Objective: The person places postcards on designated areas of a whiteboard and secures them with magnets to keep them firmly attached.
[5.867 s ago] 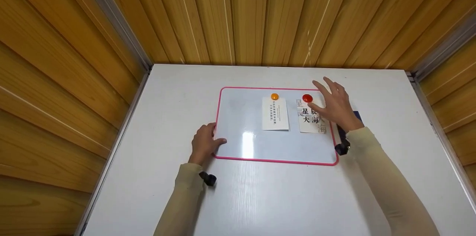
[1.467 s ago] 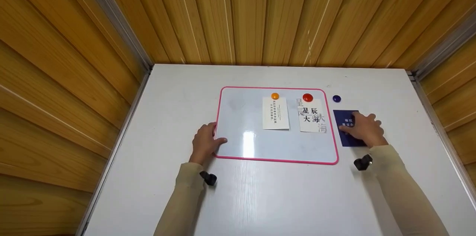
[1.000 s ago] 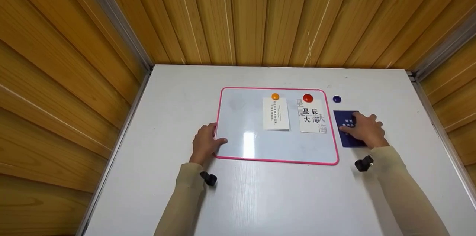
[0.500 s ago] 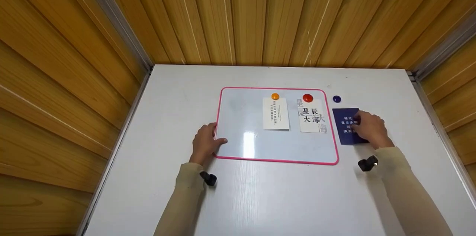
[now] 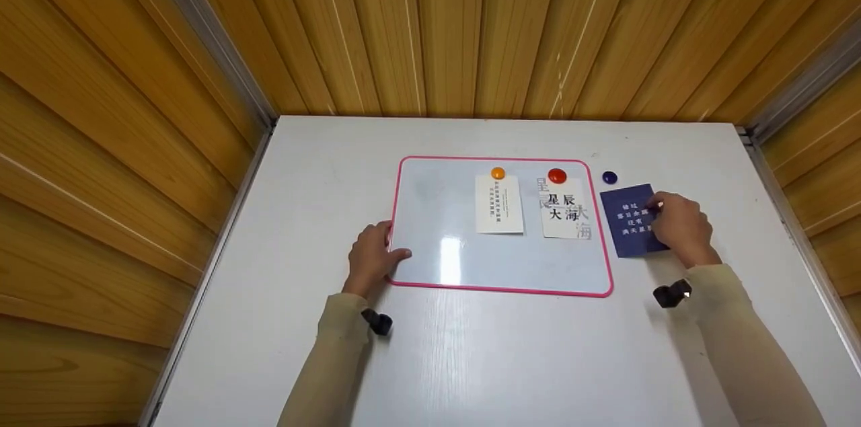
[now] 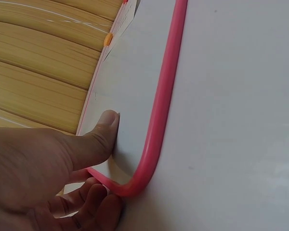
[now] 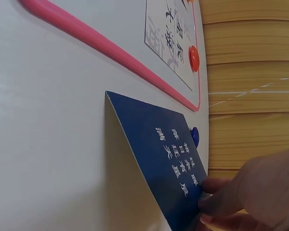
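Observation:
My left hand (image 5: 368,255) grips the left edge of a pink-framed whiteboard (image 5: 437,218), thumb on its face and fingers curled at the rim, as the left wrist view shows too. My right hand (image 5: 685,228) pinches the right edge of a dark blue card (image 5: 625,220) with white printed characters. In the right wrist view that card (image 7: 149,130) is tilted, its held side raised above the table and a shadow beneath. On the board, an orange magnet (image 5: 497,173) holds a small white card (image 5: 498,212), and a red magnet (image 5: 557,176) holds another printed white card (image 5: 559,228).
A dark blue magnet (image 5: 609,177) lies on the white table (image 5: 511,360), just beyond the blue card and right of the board. Wood-patterned panels (image 5: 444,30) stand behind the table and along both sides.
My right hand has gone from the red magnet to the blue card, then pinched its right edge, lifting and slightly turning it. My left hand and the whiteboard have stayed put.

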Available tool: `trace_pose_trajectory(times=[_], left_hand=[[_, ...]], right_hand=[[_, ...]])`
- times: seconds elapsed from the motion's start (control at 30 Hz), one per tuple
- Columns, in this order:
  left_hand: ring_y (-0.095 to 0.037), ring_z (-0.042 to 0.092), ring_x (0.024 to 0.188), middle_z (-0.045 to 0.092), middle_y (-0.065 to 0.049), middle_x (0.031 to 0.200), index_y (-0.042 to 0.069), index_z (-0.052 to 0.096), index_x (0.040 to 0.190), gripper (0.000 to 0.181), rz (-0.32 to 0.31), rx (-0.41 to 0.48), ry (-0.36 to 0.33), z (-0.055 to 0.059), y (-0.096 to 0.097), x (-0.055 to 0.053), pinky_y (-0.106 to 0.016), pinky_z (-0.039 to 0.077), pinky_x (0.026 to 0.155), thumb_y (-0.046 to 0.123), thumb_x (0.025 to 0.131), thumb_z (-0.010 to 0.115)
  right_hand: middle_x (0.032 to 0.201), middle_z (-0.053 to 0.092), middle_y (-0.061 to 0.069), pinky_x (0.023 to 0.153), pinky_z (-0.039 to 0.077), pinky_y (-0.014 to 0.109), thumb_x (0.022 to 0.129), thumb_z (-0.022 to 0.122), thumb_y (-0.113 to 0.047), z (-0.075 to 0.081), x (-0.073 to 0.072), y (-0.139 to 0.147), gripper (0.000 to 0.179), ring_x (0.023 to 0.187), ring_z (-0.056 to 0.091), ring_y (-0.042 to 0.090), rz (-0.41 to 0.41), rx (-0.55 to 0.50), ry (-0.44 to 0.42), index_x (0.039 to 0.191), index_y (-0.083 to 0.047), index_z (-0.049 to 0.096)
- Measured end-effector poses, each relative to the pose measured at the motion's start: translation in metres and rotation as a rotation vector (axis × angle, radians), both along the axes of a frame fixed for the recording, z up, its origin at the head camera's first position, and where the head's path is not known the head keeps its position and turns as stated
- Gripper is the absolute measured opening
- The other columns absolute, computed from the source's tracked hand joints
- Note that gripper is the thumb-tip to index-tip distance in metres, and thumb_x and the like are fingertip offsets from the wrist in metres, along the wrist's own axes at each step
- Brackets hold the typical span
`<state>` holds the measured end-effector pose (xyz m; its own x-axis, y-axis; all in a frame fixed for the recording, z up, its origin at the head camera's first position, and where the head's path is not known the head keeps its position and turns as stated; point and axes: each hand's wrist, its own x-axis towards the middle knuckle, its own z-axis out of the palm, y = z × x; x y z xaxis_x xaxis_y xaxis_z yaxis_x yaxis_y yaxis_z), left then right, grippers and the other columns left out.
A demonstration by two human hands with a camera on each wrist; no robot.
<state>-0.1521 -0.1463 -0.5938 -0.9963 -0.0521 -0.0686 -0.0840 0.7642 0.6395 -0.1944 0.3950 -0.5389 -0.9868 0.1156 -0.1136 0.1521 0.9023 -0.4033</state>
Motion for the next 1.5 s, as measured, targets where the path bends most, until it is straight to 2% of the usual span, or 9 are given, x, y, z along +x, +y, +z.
trace_pose_trajectory(times=[0.27, 0.5, 0.8, 1.03, 1.27, 1.5], left_hand=[[-0.024, 0.056, 0.085, 0.062, -0.009, 0.098, 0.001, 0.060, 0.139, 0.071, -0.018, -0.015, 0.026, 0.002, 0.000, -0.001, -0.046, 0.050, 0.078, 0.026, 0.080, 0.090], [-0.024, 0.056, 0.087, 0.062, -0.009, 0.098, 0.002, 0.059, 0.140, 0.071, -0.012, -0.013, 0.014, 0.003, 0.000, -0.001, -0.045, 0.050, 0.079, 0.026, 0.080, 0.090], [-0.024, 0.055, 0.086, 0.061, -0.009, 0.097, 0.003, 0.060, 0.139, 0.070, 0.007, -0.011, 0.007, 0.002, 0.001, 0.000, -0.044, 0.048, 0.078, 0.025, 0.080, 0.090], [-0.024, 0.056, 0.087, 0.062, -0.009, 0.099, 0.003, 0.060, 0.139, 0.070, 0.010, -0.003, 0.005, -0.001, 0.001, 0.000, -0.045, 0.050, 0.082, 0.025, 0.080, 0.090], [-0.024, 0.056, 0.086, 0.061, -0.009, 0.098, 0.002, 0.059, 0.140, 0.072, -0.002, -0.013, -0.002, 0.000, 0.000, 0.000, -0.044, 0.051, 0.079, 0.026, 0.080, 0.090], [-0.024, 0.056, 0.086, 0.062, -0.009, 0.098, 0.002, 0.059, 0.141, 0.071, -0.005, -0.011, 0.000, -0.001, 0.000, -0.001, -0.043, 0.050, 0.079, 0.026, 0.081, 0.090]], right_hand=[[0.120, 0.062, 0.034, 0.071, 0.045, 0.060, 0.093, 0.054, 0.003, 0.002, 0.000, 0.001, 0.032, 0.099, 0.060, 0.052, -0.003, -0.002, 0.024, 0.123, 0.003, 0.063], [0.119, 0.061, 0.035, 0.079, 0.045, 0.065, 0.092, 0.055, 0.006, 0.002, 0.000, 0.001, 0.032, 0.103, 0.058, 0.054, 0.011, -0.039, 0.052, 0.123, 0.005, 0.063], [0.124, 0.060, 0.037, 0.092, 0.042, 0.069, 0.093, 0.048, 0.011, 0.007, 0.000, -0.001, 0.033, 0.113, 0.053, 0.055, 0.008, -0.110, 0.106, 0.120, 0.005, 0.065], [0.122, 0.060, 0.036, 0.092, 0.041, 0.070, 0.094, 0.049, 0.011, 0.008, -0.001, -0.001, 0.031, 0.114, 0.053, 0.055, 0.012, -0.103, 0.145, 0.119, 0.005, 0.066], [0.117, 0.065, 0.032, 0.085, 0.042, 0.069, 0.091, 0.049, 0.011, 0.009, -0.002, 0.000, 0.032, 0.110, 0.056, 0.054, 0.026, -0.088, 0.189, 0.114, 0.002, 0.070], [0.118, 0.064, 0.032, 0.087, 0.042, 0.068, 0.093, 0.050, 0.010, 0.012, -0.002, -0.001, 0.031, 0.111, 0.056, 0.053, 0.025, -0.090, 0.182, 0.115, 0.002, 0.069]])
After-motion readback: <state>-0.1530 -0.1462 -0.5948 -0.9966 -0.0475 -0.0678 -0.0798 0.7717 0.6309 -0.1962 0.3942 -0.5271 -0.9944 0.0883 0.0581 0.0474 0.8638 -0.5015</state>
